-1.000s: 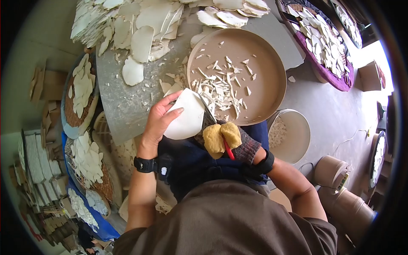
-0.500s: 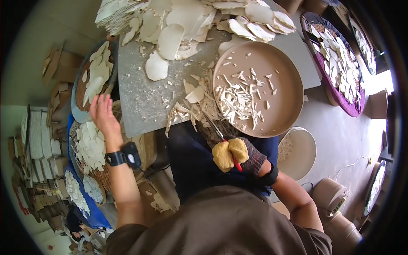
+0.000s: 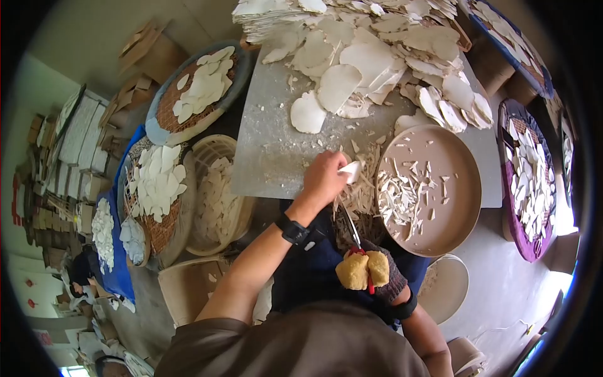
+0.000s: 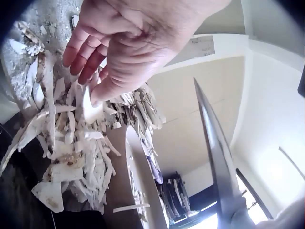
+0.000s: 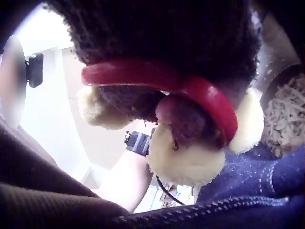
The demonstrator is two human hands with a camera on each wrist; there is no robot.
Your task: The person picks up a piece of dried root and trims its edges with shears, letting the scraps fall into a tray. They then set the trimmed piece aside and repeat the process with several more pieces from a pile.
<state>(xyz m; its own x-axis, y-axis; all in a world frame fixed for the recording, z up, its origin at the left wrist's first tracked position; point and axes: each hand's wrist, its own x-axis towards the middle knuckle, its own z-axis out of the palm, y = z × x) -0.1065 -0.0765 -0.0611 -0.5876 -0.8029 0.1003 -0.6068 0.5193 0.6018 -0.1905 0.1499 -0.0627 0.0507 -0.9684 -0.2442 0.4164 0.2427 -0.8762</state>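
Pale piece (image 3: pixel 353 172) at scrap heap (image 3: pixel 362 204); red-handled scissors (image 3: pixel 353 231) nearby.

We see the pan (image 3: pixel 451 217) on the table (image 3: pixel 267 147), at its near right edge, with scraps (image 3: pixel 402 196) inside and beside its left rim. Behind it we find sheets (image 3: pixel 367 63); before it, the bucket (image 3: pixel 453 289). Left of the table we locate the basket (image 3: pixel 247 215); right, the tray (image 3: pixel 519 234).

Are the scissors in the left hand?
No, the gloved right hand holds the scissors, while the left hand pinches a small white piece.
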